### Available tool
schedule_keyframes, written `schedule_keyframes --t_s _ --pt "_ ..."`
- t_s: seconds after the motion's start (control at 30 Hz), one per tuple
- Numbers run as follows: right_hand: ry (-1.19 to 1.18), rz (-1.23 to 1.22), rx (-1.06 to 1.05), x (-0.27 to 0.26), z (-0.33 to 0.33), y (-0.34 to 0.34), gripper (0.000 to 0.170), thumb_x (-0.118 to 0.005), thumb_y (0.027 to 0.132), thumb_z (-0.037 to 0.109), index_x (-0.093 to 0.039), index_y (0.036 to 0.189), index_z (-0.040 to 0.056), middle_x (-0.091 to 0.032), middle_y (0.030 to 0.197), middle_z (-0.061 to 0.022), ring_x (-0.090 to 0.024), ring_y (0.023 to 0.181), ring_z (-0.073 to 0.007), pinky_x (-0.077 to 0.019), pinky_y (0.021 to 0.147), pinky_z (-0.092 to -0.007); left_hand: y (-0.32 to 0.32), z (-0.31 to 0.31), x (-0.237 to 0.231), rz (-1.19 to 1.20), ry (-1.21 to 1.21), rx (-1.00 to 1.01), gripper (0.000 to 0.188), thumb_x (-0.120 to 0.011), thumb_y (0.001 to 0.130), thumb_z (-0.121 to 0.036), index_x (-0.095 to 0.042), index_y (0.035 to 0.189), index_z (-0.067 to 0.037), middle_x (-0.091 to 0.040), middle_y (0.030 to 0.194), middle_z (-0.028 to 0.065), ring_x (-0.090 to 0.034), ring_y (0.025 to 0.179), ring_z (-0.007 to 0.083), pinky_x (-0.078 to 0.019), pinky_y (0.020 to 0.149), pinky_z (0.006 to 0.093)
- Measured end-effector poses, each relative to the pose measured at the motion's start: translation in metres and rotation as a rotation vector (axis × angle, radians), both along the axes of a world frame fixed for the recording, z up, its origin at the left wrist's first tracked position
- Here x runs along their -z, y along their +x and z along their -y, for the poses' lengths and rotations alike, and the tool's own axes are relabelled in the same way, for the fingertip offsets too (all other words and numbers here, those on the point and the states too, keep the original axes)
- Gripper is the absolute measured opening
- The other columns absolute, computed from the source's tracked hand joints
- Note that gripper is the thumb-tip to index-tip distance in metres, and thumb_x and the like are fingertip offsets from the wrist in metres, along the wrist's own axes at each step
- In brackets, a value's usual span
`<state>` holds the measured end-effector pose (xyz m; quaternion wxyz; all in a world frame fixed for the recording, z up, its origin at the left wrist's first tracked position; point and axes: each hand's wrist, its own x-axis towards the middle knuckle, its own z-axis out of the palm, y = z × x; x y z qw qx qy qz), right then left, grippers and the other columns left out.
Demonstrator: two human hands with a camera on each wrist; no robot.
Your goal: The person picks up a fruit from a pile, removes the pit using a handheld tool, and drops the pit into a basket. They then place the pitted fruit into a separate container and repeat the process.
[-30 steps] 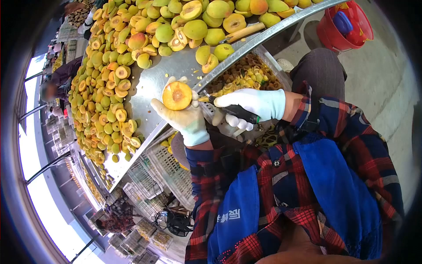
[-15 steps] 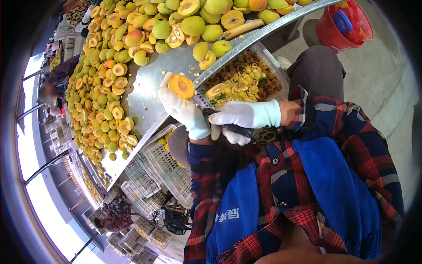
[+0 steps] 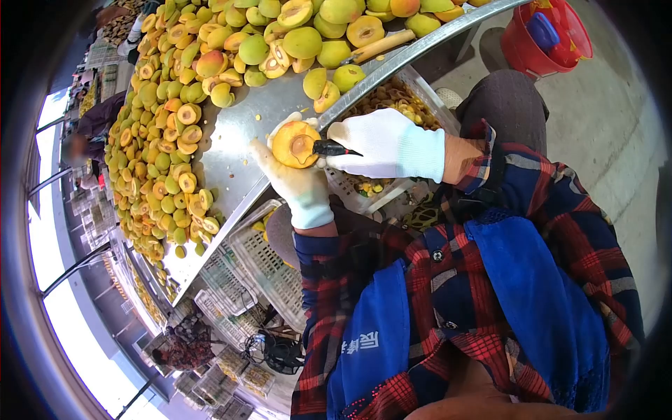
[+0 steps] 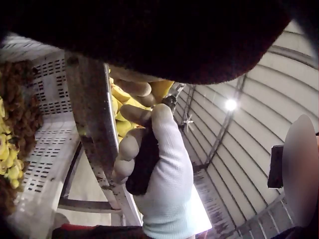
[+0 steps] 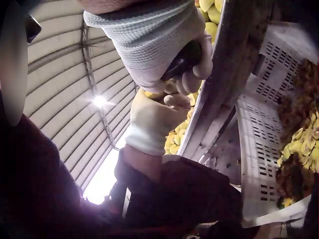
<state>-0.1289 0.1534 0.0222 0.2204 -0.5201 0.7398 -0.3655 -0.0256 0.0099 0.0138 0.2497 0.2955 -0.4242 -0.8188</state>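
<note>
In the head view my gloved left hand [image 3: 299, 187] holds a yellow peach half [image 3: 288, 140] with its cut face up. A ragged, star-shaped mark surrounds the brownish middle of that face. My gloved right hand [image 3: 385, 145] grips a black-handled tool [image 3: 334, 148], whose working end is right at the peach half's right side. From the left wrist, the right hand's fingers [image 4: 128, 149] are wrapped round the dark handle [image 4: 144, 167]. The right wrist view has both hands close together, the left hand [image 5: 154, 117] below, and the peach half mostly hidden.
A metal table [image 3: 234, 140] bears a big heap of peach halves [image 3: 164, 133]. On its edge lies a wooden-handled tool [image 3: 381, 47]. Below stands a white crate [image 5: 259, 149] of scraps. Further off are a red bucket [image 3: 514, 45], more crates [image 3: 269, 262] and a seated person [image 3: 189, 343].
The right hand dropped lower with the tool, then came back up to the peach half. The left hand tilted the half and turned its cut face up again, where a ragged mark now shows.
</note>
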Motion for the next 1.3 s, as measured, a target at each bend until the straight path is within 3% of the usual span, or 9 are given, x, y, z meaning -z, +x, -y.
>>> schedule_keyframes --t_s 0.5,0.7,0.77,0.9,0.97,1.07,1.1,1.17,1.3 --pt "0.166 -0.232 -0.149 -0.005 0.0 -0.011 0.032 -0.051 0.091 0.037 -0.063 0.095 0.0075 -0.067 0.082 -0.0149 -0.067 0.076 -0.0345 -0.054 0.066 -0.0445 0.0 -0.009 0.002 0.254 -0.541 -0.111 0.068 -0.023 0.101 -0.056 -0.061 0.103 0.0 -0.066 0.089 0.0123 -0.061 0.072 0.019 -0.0513 0.06 0.0295" --pt "0.246 -0.377 -0.277 -0.005 -0.003 -0.026 0.028 -0.06 0.088 0.035 -0.06 0.093 0.0068 -0.065 0.076 -0.0137 -0.067 0.073 -0.0333 -0.0539 0.062 -0.0408 0.005 0.003 -0.005 0.44 -0.387 0.183 0.066 -0.025 0.102 -0.054 -0.065 0.089 -0.002 -0.065 0.078 0.0085 -0.06 0.066 0.0166 -0.0491 0.054 0.0291" --pt "0.251 -0.373 -0.29 -0.005 -0.003 -0.027 0.029 -0.06 0.087 0.034 -0.061 0.096 0.0068 -0.066 0.076 -0.0147 -0.067 0.075 -0.0347 -0.054 0.064 -0.0424 0.005 0.006 -0.006 0.594 -0.772 0.359 0.073 -0.026 0.101 -0.057 -0.068 0.083 0.0 -0.066 0.078 0.0089 -0.06 0.065 0.016 -0.0486 0.063 0.0258" --pt "0.123 -0.153 -0.284 0.016 -0.002 -0.025 0.037 -0.056 0.091 0.038 -0.058 0.101 0.0027 -0.065 0.073 -0.0174 -0.066 0.066 -0.034 -0.0533 0.06 -0.043 0.009 0.012 -0.014 0.438 -0.343 0.402 0.077 -0.023 0.097 -0.068 -0.062 0.101 -0.001 -0.064 0.08 0.0064 -0.052 0.052 0.0111 -0.042 0.048 0.0212" --pt "0.365 0.687 -0.17 -0.017 -0.002 -0.027 0.035 -0.055 0.094 0.037 -0.056 0.097 0.0026 -0.059 0.062 -0.0116 -0.06 0.051 -0.0223 -0.0484 0.047 -0.0344 0.006 0.003 -0.016 0.345 -0.325 0.313 0.076 -0.024 0.096 -0.069 -0.056 0.112 -0.002 -0.063 0.083 0.0061 -0.048 0.05 0.0094 -0.0397 0.046 0.0181" --pt "0.226 1.276 -0.181 -0.008 0.004 -0.02 0.031 -0.054 0.094 0.036 -0.055 0.093 0.0049 -0.052 0.058 -0.0029 -0.047 0.044 -0.0097 -0.0379 0.039 -0.0265 0.003 -0.002 0.003 0.169 -0.577 0.002 0.072 -0.029 0.097 -0.065 -0.054 0.118 -0.001 -0.063 0.088 0.01 -0.056 0.061 0.0152 -0.0437 0.051 0.0218" --pt "0.199 1.37 -0.175 -0.01 0.003 -0.013 0.032 -0.054 0.094 0.036 -0.056 0.093 0.0043 -0.053 0.059 -0.0027 -0.047 0.043 -0.0098 -0.0379 0.039 -0.0262 -0.004 0.002 0.017 0.152 -0.984 -0.138 0.064 -0.03 0.101 -0.056 -0.054 0.119 0.0 -0.063 0.093 0.0119 -0.061 0.076 0.0194 -0.05 0.068 0.0273" --pt "0.145 1.42 -0.192 -0.01 0.001 0.0 0.034 -0.055 0.094 0.038 -0.057 0.091 0.0043 -0.053 0.059 -0.002 -0.05 0.044 -0.0104 -0.0396 0.04 -0.0244 -0.01 -0.01 0.002 0.216 -1.331 -0.274 0.06 -0.027 0.104 -0.049 -0.056 0.117 0.002 -0.063 0.097 0.0132 -0.061 0.089 0.0209 -0.0493 0.081 0.0316" --pt "0.211 1.032 -0.298 -0.004 0.007 -0.005 0.038 -0.053 0.096 0.04 -0.059 0.09 0.0023 -0.053 0.059 -0.0019 -0.049 0.045 -0.0103 -0.041 0.041 -0.0245 -0.003 -0.007 -0.003 0.157 -1.053 -0.24 0.059 -0.026 0.105 -0.046 -0.059 0.113 0.003 -0.065 0.093 0.0142 -0.062 0.083 0.0205 -0.0503 0.077 0.0303"
